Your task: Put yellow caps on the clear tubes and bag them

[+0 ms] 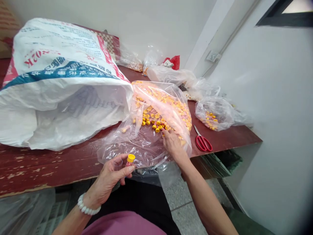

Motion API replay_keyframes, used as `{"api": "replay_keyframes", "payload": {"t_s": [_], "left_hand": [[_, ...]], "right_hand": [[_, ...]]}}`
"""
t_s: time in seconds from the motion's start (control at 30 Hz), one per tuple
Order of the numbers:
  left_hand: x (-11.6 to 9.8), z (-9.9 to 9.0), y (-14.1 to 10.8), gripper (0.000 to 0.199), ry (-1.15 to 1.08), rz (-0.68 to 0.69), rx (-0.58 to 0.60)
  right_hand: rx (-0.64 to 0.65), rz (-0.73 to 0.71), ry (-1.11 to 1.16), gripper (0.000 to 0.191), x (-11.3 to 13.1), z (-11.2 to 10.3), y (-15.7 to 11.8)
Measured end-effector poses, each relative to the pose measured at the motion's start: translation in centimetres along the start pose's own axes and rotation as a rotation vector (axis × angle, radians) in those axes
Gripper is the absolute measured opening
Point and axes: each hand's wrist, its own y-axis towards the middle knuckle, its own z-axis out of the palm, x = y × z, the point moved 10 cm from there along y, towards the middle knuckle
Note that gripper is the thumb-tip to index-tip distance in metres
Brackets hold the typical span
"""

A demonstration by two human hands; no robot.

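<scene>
A small yellow-capped container with a pink-speckled body is held upright at the front left of the large clear plastic bag. Left of that bag lies a white woven sack with blue and red print. At its front left, the left hand clamps the container between thumb and fingers. Inside it are heaped yellow-capped pink pieces; the right hand reaches them, whether closed on one I cannot tell. Right of it lie red-handled metal scissors, then a smaller clear plastic bag.

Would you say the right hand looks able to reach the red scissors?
Probably yes: the scissors lie uncovered on the table, with only the edge of the plastic bag between them and the right hand.
</scene>
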Motion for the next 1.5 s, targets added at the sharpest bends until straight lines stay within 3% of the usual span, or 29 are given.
{"api": "replay_keyframes", "payload": {"t_s": [0.1, 0.23, 0.37, 0.5, 0.57, 0.83, 1.03, 1.17, 1.3, 1.5], "left_hand": [[-0.5, 0.0, 0.0, 0.04, 0.007, 0.019, 0.009], [-0.6, 0.3, 0.2, 0.042, -0.029, 0.037, 0.004], [-0.5, 1.0, 0.5, 0.042, -0.046, 0.067, 0.057], [-0.6, 1.5, 0.5, 0.04, 0.002, 0.085, 0.087], [-0.9, 1.8, 0.3, 0.038, 0.032, 0.1, 0.101], [-1.3, 2.4, -0.3, 0.016, 0.199, 0.132, 0.085], [-2.3, 2.0, -0.4, 0.015, 0.144, 0.158, 0.078], [-2.5, 2.2, -0.4, 0.016, -0.004, 0.187, 0.099], [-1.6, 2.4, -0.4, 0.021, -0.129, 0.105, 0.116], [-1.2, 1.6, -0.4, 0.018, -0.361, 0.046, 0.109]], "right_hand": [[0.015, 0.091, -0.014, 0.022, -2.2, 1.4, 1.2], [0.004, 0.107, 0.057, 0.015, -2.5, -0.2, 1.9], [-0.015, 0.051, 0.251, 0.019, 1.7, -2.3, 0.0], [0.077, -0.038, 0.709, 0.02, 7.9, -2.1, -3.3], [0.094, -0.062, 0.826, 0.016, 9.8, -1.9, -4.6], [0.153, -0.284, 0.709, 0.008, 12.5, -2.1, -6.5], [0.135, -0.356, 0.667, 0.027, 12.7, -3.0, -7.1], [0.252, -0.451, 0.616, 0.046, 13.9, -1.9, -8.3], [0.27, -0.409, 0.682, 0.053, 13.6, -1.4, -8.3], [0.168, -0.411, 0.659, 0.103, 12.7, -1.2, -8.1]]}}
